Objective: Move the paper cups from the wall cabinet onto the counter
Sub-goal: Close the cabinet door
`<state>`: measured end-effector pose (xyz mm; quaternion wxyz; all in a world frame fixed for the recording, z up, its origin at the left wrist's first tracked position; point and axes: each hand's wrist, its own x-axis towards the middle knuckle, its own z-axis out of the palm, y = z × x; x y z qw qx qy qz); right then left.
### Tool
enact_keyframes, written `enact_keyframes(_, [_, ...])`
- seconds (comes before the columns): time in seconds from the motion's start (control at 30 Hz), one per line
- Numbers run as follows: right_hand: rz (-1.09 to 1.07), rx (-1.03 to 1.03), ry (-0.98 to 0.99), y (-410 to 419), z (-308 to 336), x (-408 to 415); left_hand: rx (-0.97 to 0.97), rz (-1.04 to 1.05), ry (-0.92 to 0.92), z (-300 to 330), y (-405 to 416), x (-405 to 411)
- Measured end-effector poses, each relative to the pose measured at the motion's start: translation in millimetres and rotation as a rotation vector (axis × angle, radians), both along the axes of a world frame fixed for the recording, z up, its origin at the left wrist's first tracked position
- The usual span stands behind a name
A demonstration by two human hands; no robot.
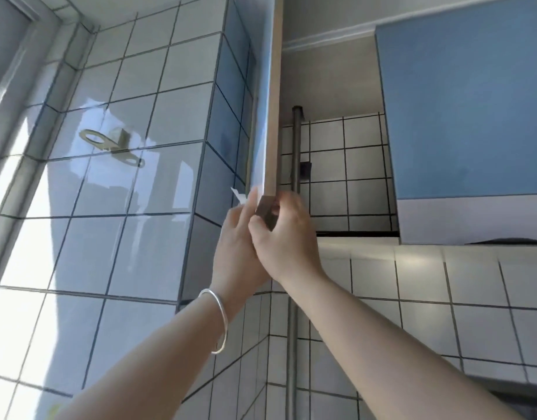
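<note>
View: the camera looks up at a tiled kitchen corner, and both bare arms reach high toward the wall cabinet [331, 86].
Cabinet door: the left door [271, 116] stands swung open, seen edge-on, its pale wood edge running down the middle of the picture.
Second door: a blue door [467, 101] on the right is closed and covers the rest of the cabinet.
Left hand: the left hand [238, 237] is up against the outer face of the open door at its bottom corner, fingers long and close together, flat along the panel, with something small and white at their tips that can't be made out.
Right hand: the right hand [284, 230] curls around the bottom corner of that same door, fingers wrapped over the inner side and thumb on the dark corner block [267, 212], so it grips the door.
Hands together: the two touch, the right overlapping the left at the knuckles.
Bracelet: a thin silver bangle [218, 321] sits on the left wrist.
Cabinet inside: the opening shows white tiles at the back and a metal pipe [296, 147] running up through it.
Paper cups: none can be seen in the part of the cabinet that shows.
Wall: a metal bracket [109, 144] is fixed to the glossy tiles on the far left.
</note>
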<state>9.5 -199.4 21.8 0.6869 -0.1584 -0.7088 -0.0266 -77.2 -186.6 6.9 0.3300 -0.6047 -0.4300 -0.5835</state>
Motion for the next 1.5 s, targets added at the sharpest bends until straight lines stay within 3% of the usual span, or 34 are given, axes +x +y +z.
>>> enact_keyframes(0.13, [0.052, -0.114, 0.034, 28, 1, 48, 0.003, -0.100, -0.064, -5, 28, 36])
enact_keyframes(0.37, [0.087, -0.184, 0.201, 88, -2, 128, -0.004, 0.173, -0.020, -8, 91, 90])
enact_keyframes(0.53, [-0.322, -0.199, -0.060, 139, -12, 164, -0.016, 0.326, 0.022, -6, 133, 115])
enact_keyframes(0.67, [-0.756, 0.006, -0.203, 170, -20, 171, 0.024, 0.352, 0.073, -11, 162, 121])
enact_keyframes(0.77, [-0.878, 0.057, -0.282, 189, -24, 166, 0.051, 0.355, 0.099, -14, 177, 121])
enact_keyframes(1.17, [-0.984, -0.056, -0.280, 244, -24, 164, -0.003, 0.385, 0.213, -15, 219, 115])
enact_keyframes(1.5, [-0.956, -0.001, -0.279, 257, -23, 163, 0.035, 0.358, 0.232, -16, 244, 109])
